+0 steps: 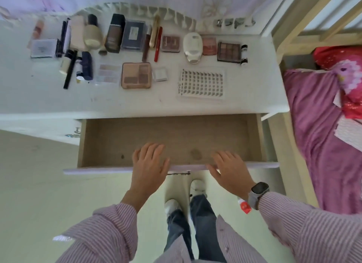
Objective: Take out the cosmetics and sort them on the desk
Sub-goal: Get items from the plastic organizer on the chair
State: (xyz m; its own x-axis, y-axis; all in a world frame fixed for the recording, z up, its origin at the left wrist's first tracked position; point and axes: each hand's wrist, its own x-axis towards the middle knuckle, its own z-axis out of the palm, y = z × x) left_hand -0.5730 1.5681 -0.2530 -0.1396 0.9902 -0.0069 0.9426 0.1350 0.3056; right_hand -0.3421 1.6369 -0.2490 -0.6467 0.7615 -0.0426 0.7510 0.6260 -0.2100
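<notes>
White and cluttered, the counter (49, 98) carries the cosmetics in rows: glass foundation bottles (115, 33) at left, likely heavy, slick and breakable, best gripped round the body; flat palettes (136, 75) in the middle, light and stiff, pinched by their edges; a flimsy lash sheet (201, 83) at right. Below, the drawer (254, 137) looks emptied. The left hand (149, 164) and right hand (230, 169) rest flat and released on its front edge.

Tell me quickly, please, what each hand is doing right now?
Left hand: open, fingers straight, resting on the drawer front, holding nothing.
Right hand: open, fingers straight, resting on the same drawer front, holding nothing.
</notes>
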